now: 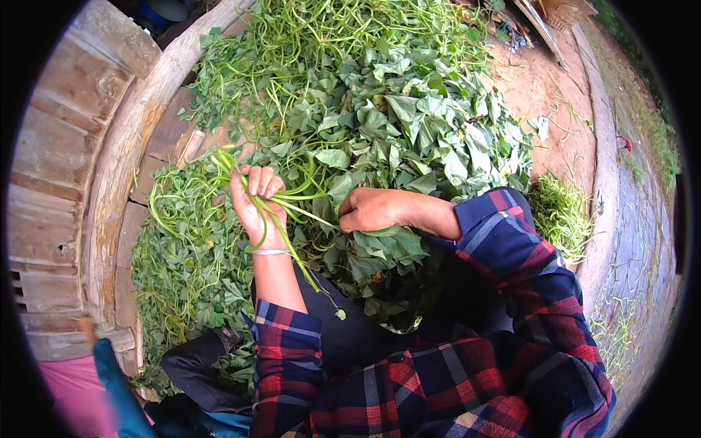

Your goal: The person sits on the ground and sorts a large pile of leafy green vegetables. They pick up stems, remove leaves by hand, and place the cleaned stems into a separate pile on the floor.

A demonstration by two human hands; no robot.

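Note:
My left hand (pixel 257 191) is closed around a bunch of long green leaf stalks (pixel 290 246), some hanging down past the wrist. To its right, my right hand (pixel 372 211) has its fingers pinched at the end of a pale stalk that runs across from the bunch. Broad green leaves (pixel 389 249) lie just under the right hand; whether its fingers also hold them is hard to tell. Beyond both hands spreads a heap of loose leaves (pixel 416 131), which look like sweet potato leaves. Tangled vines and stalks (pixel 328 27) cover the far part.
A rounded log beam (pixel 126 148) borders the left, beside a plank wall (pixel 49 164). Another person's arm in a teal sleeve (pixel 112 378) is at lower left. A pile of cut stalks (pixel 558 216) lies right, near a raised edge (pixel 594 164). Wet ground (pixel 641 246) lies beyond.

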